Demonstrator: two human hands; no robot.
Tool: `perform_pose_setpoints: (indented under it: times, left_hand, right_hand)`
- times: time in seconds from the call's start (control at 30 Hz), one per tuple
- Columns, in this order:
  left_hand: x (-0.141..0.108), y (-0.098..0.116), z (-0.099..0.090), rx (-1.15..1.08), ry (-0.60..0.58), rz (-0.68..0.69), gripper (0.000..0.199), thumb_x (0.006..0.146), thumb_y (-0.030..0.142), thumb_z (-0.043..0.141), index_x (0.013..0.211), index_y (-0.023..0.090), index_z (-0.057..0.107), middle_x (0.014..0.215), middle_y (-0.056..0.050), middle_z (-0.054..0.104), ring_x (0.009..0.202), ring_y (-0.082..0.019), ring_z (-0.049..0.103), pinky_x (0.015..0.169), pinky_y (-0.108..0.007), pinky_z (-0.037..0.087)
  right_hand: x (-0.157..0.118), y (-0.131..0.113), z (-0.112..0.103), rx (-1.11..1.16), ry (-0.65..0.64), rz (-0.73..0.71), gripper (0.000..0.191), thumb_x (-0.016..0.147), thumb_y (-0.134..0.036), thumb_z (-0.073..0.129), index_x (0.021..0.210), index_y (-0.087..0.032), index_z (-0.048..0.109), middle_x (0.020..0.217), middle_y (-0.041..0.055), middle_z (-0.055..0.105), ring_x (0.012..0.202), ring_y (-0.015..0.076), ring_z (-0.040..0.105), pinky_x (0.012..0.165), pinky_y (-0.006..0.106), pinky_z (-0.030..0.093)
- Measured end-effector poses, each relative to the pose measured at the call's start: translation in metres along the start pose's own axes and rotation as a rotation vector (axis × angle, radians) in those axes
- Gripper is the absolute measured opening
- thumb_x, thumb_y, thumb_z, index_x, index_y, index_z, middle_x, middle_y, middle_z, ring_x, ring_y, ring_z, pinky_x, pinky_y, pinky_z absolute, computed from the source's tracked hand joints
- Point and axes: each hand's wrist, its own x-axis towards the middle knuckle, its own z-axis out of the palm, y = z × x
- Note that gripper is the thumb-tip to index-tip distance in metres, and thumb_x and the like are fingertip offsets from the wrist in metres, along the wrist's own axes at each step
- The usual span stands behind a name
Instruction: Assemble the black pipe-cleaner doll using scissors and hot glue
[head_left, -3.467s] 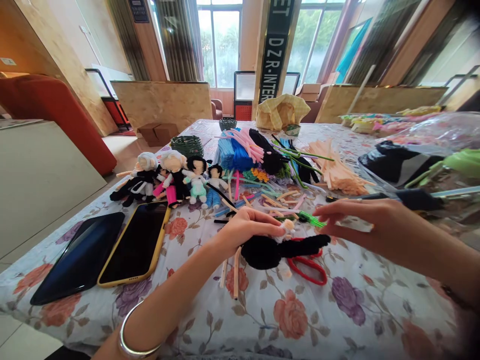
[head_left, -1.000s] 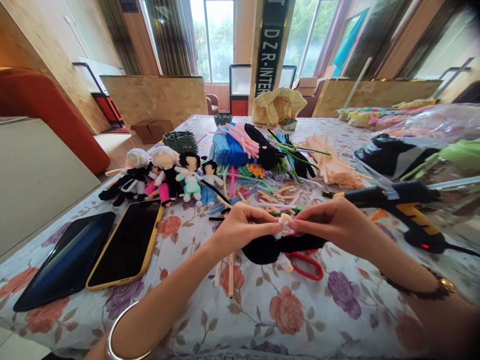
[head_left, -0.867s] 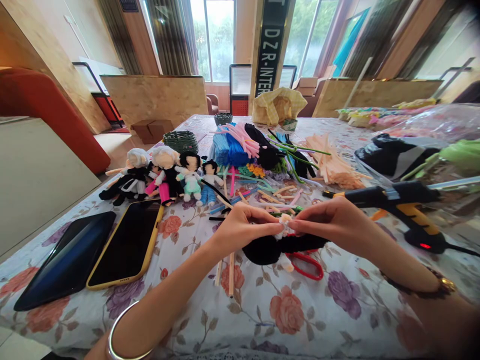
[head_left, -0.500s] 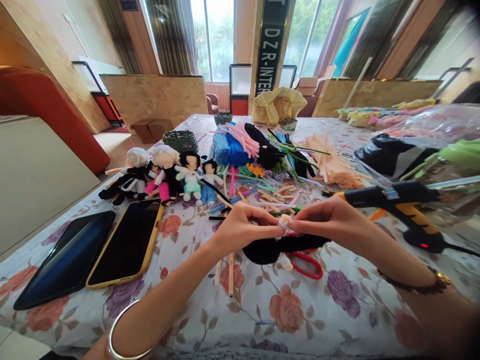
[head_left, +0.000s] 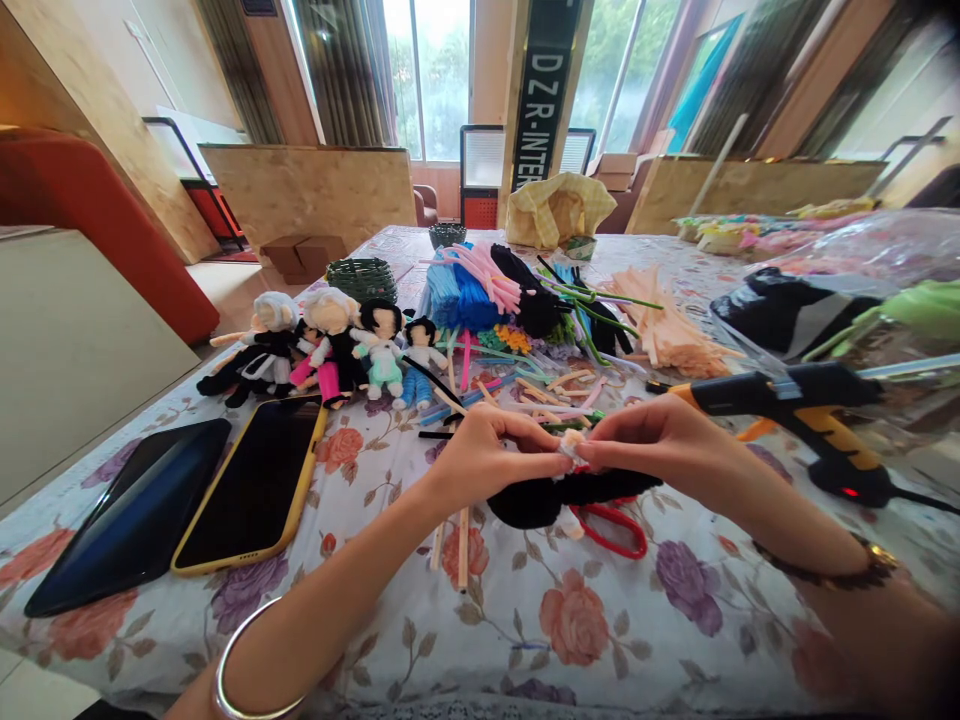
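Note:
My left hand and my right hand meet over the middle of the table, thumbs and forefingers closed on a small white and peach piece of pipe cleaner. Fingertips cover part of it. Just below lies a black fuzzy pipe-cleaner shape; whether it joins the held piece I cannot tell. A red loop, like a scissors handle, shows beneath it. Two pale wooden sticks lie near my left wrist. Close beyond my right hand rests a black and orange glue gun with its red light lit.
Several pipe-cleaner dolls sit at left, behind a yellow-cased phone and a dark tablet-like slab. Bundles of pipe cleaners, peach stems, a woven basket and plastic bags stand farther back on the flowered cloth.
Both hands keep nearly the same place and the same pinch on the small piece. The view has shifted very slightly.

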Motion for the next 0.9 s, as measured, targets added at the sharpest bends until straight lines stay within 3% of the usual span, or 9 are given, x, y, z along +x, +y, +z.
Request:
perform_pose_setpoints:
  times: [0.33, 0.57, 0.73, 0.9]
  left_hand:
    - [0.001, -0.001, 0.0, 0.018, -0.013, 0.017, 0.02, 0.065, 0.033, 0.074, 0.073, 0.015, 0.076, 0.07, -0.006, 0.071, 0.068, -0.017, 0.062, 0.068, -0.027, 0.047]
    - [0.002, -0.002, 0.0, -0.076, -0.02, -0.124, 0.023, 0.063, 0.032, 0.076, 0.078, 0.016, 0.076, 0.069, -0.004, 0.071, 0.061, -0.013, 0.06, 0.054, -0.021, 0.042]
    - [0.004, -0.004, 0.0, -0.293, -0.044, -0.212, 0.021, 0.062, 0.026, 0.076, 0.08, 0.016, 0.075, 0.082, -0.005, 0.073, 0.069, -0.012, 0.063, 0.067, -0.021, 0.047]
    - [0.004, -0.005, 0.0, -0.349, -0.034, -0.263, 0.023, 0.061, 0.026, 0.077, 0.081, 0.016, 0.075, 0.083, -0.005, 0.073, 0.069, -0.012, 0.064, 0.068, -0.022, 0.048]
  right_hand:
    - [0.0, 0.002, 0.0, -0.018, -0.026, -0.017, 0.034, 0.072, -0.051, 0.065, 0.072, -0.017, 0.07, 0.059, 0.0015, 0.06, 0.048, 0.0095, 0.05, 0.041, 0.021, 0.035]
    - [0.0, 0.0, -0.001, -0.007, -0.048, -0.044, 0.033, 0.072, -0.049, 0.065, 0.072, -0.017, 0.07, 0.062, 0.0011, 0.062, 0.051, 0.0093, 0.051, 0.043, 0.02, 0.036]
    - [0.0, -0.001, -0.006, -0.027, -0.05, -0.093, 0.033, 0.074, -0.05, 0.064, 0.074, -0.018, 0.07, 0.069, 0.0023, 0.065, 0.059, 0.0109, 0.056, 0.049, 0.02, 0.042]
    - [0.001, 0.001, -0.01, -0.071, -0.016, -0.165, 0.035, 0.077, -0.051, 0.06, 0.08, -0.017, 0.069, 0.074, 0.005, 0.065, 0.065, 0.0138, 0.059, 0.053, 0.021, 0.045]
